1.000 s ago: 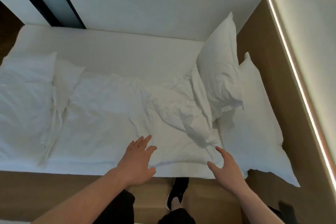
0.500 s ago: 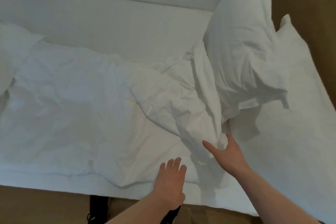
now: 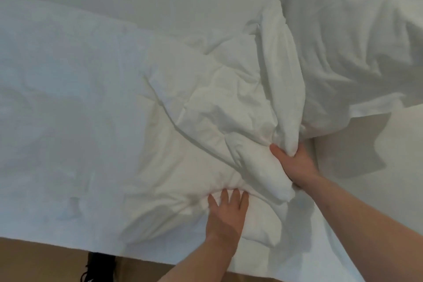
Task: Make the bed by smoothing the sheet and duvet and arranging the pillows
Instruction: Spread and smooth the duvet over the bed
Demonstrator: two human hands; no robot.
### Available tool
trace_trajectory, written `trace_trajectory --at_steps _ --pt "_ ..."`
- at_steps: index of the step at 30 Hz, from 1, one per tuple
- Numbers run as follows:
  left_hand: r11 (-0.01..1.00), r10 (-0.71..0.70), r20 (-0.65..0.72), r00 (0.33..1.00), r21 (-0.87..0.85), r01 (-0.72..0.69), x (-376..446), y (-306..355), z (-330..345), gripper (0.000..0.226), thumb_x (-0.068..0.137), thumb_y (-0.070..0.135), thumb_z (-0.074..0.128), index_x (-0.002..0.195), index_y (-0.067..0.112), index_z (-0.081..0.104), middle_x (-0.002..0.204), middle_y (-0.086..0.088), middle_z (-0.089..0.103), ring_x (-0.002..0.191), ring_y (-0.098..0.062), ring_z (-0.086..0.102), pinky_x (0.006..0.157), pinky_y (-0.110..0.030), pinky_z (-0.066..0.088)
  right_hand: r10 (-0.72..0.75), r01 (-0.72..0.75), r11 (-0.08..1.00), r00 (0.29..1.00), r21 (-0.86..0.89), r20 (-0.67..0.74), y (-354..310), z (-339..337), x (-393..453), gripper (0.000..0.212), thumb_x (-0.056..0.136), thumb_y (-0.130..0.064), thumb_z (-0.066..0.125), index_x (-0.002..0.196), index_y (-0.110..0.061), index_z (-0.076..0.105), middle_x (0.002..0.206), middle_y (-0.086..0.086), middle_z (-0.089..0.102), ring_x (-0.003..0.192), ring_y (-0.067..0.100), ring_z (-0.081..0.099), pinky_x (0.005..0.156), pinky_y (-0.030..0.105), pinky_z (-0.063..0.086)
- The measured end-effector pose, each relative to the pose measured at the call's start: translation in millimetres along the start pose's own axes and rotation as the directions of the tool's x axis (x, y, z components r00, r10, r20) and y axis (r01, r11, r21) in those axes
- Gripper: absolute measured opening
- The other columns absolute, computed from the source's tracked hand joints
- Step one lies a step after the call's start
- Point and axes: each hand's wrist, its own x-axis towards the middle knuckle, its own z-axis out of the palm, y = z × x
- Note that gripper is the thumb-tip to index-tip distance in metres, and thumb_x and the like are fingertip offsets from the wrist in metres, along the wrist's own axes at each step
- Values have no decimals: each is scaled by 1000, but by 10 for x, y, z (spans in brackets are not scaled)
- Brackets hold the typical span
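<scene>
A crumpled white duvet (image 3: 210, 107) lies bunched in the middle of the bed, over the white sheet (image 3: 68, 121). My right hand (image 3: 295, 165) is closed around a thick fold of the duvet near the bed's front edge. My left hand (image 3: 226, 213) presses on the duvet just below and left of it, fingers spread and tips sunk into the cloth. A white pillow (image 3: 357, 41) leans at the upper right, overhanging the duvet's right end. A second pillow (image 3: 377, 167) lies flat under it at the right.
The bed's front edge (image 3: 68, 239) runs along the bottom, with brown wooden floor (image 3: 34, 261) below it. A black shoe (image 3: 96, 268) shows at the bottom edge. The far part of the mattress (image 3: 160, 2) is smooth.
The view has moved closer to the bed. My right hand went from reaching toward the duvet fold to gripping it. My left hand slid forward onto the duvet.
</scene>
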Motion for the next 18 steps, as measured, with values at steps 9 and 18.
trace_trajectory --at_steps 9,18 --pt "941 52 -61 997 -332 -69 -338 -180 -717 34 90 18 57 124 22 55 120 -5 60 112 -30 59 100 -44 35 109 -133 978 982 159 152 -408 -331 -452 43 95 -29 71 132 -11 60 116 7 69 103 26 66 96 39 49" --pt "263 -145 60 988 -960 97 -1652 -701 -962 37 69 16 51 69 49 66 81 26 71 87 7 65 84 -17 50 -3 -3 986 999 169 38 -1381 -633 -1669 50 80 -26 71 130 -24 63 114 0 73 103 25 69 96 46 54"
